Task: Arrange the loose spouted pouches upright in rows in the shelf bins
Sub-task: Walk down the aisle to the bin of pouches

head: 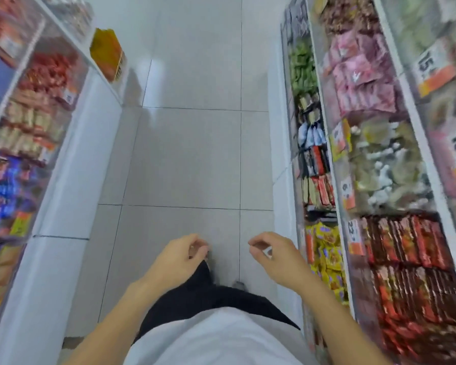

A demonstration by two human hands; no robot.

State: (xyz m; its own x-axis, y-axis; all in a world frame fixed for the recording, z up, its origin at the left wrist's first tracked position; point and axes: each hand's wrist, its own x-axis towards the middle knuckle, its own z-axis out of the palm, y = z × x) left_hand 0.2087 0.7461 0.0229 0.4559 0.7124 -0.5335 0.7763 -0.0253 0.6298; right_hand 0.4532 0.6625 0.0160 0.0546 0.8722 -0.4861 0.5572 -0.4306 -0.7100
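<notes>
Grey floor tiles (184,154) run down a narrow shop aisle between two white shelf units, and I look straight down at them. Both hands hang over the floor, well apart from the bins — my left hand (181,255) has loosely curled fingers and holds nothing; my right hand (273,255) is likewise loosely curled, with a small pale thing at the fingers that I cannot make out. Shelf bins (379,159) on the right hold blurred packets; which are the spouted pouches I cannot tell.
</notes>
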